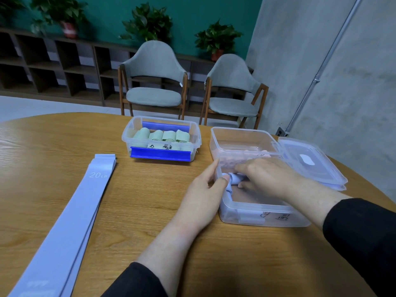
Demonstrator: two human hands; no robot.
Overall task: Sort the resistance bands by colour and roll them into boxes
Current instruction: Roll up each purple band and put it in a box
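Lilac flat bands (70, 213) left of your grip read "20 LB"; green rolls (162, 136) fill the far box (126, 136). Your right hand (265, 176) grasps a lilac roll (234, 179) inside the near box (257, 217); your left hand (205, 189) pinches its rim.

Flat lavender bands (70, 213), stacked, marked 20 LB, stretched diagonally across the left of the bench (53, 133). Rolled green bands (162, 136), side by side in the clear box with blue clips (161, 138) at the back. Pale pink rolls (230, 160), dimly seen in the far right clear box (242, 142). Rolled lavender band (234, 179) at the left wall inside the nearest clear box (257, 213), a second roll (228, 190) just below it.
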